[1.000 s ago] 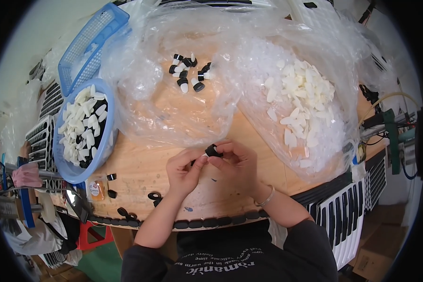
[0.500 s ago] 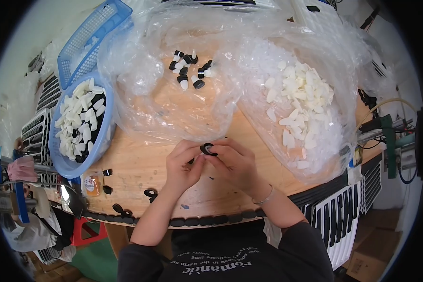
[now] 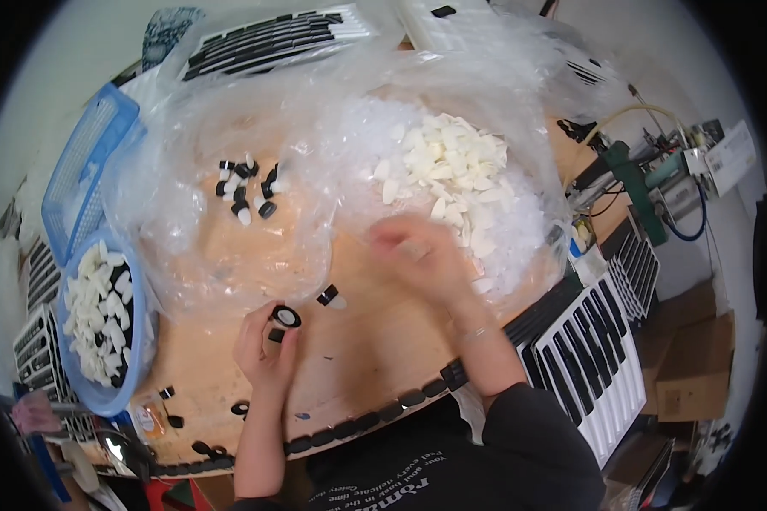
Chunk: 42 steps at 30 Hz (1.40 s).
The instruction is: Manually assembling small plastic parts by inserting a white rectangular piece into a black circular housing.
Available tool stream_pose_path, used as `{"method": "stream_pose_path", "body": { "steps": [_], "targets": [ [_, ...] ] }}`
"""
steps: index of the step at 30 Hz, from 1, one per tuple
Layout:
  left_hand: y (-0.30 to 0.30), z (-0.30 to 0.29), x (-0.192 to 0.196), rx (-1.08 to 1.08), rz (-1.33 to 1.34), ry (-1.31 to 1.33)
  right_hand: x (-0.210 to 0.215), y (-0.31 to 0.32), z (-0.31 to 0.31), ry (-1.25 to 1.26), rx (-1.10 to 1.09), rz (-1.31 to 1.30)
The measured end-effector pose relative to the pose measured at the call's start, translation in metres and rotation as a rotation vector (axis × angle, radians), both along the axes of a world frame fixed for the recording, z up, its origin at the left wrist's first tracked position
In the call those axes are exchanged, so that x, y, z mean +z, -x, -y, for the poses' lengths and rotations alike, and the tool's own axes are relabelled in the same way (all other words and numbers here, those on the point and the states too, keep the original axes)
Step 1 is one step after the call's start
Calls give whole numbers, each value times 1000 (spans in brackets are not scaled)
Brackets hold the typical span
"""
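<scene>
My left hand (image 3: pixel 262 347) is closed at the near left of the table, gripping a short black ring (image 3: pixel 286 318) with a pale round centre. Another small black piece (image 3: pixel 276 335) shows just below the ring, against the fingers. Over the table beside the heap of white oval pieces (image 3: pixel 452 157), my right hand (image 3: pixel 422 260) is smeared by motion, so its fingers and anything in them cannot be made out. A black piece with a white tab (image 3: pixel 329 296) lies on the wood between the hands.
Several black-and-white pieces (image 3: pixel 242 192) lie on clear plastic film (image 3: pixel 315 247). A blue basin (image 3: pixel 141 358) of white and black pieces stands left, beside a blue basket (image 3: pixel 75 183). Black pieces (image 3: pixel 366 423) line the table's near edge. White racks with black strips (image 3: pixel 601 366) are at right.
My right hand has left the other hand and moved right toward the white heap. My left hand keeps the ring. A black piece with a white tab now lies on the table. The view has shifted.
</scene>
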<state>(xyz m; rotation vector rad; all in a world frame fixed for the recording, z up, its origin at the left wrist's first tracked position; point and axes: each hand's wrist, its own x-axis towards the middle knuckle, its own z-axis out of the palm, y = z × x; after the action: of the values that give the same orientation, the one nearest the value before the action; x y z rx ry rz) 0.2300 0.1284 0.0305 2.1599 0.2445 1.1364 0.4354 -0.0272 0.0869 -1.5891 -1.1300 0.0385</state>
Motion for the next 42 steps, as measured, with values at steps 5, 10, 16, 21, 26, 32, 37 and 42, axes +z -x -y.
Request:
{"method": "stream_pose_path", "body": {
  "steps": [5, 10, 16, 21, 26, 32, 37, 42],
  "targets": [
    [1, 1, -15, -80, -85, 410, -4, -96, 33, 313, -397, 117],
    [-1, -2, -12, -167, -119, 418, -46, -126, 27, 517, -342, 408],
    [-3, -4, -14, -170, -112, 446, -4, -111, 41, 486, -415, 239],
    [-6, 1, -10, -194, -103, 472, -14, -89, 102, 863, -323, 128],
    [-7, 4, -11, -207, -121, 461, -43, -68, 124, 788, -447, 159],
    [-5, 3, -8, -140, -92, 458, -35, -40, 124, 818, -331, -92],
    [-4, -1, -15, -162, -181, 415, -29, -26, 118, 780, -230, 110],
    [-5, 0, -18, -106, -186, 437, -36, -30, 124, 725, 0, 302]
  ]
}}
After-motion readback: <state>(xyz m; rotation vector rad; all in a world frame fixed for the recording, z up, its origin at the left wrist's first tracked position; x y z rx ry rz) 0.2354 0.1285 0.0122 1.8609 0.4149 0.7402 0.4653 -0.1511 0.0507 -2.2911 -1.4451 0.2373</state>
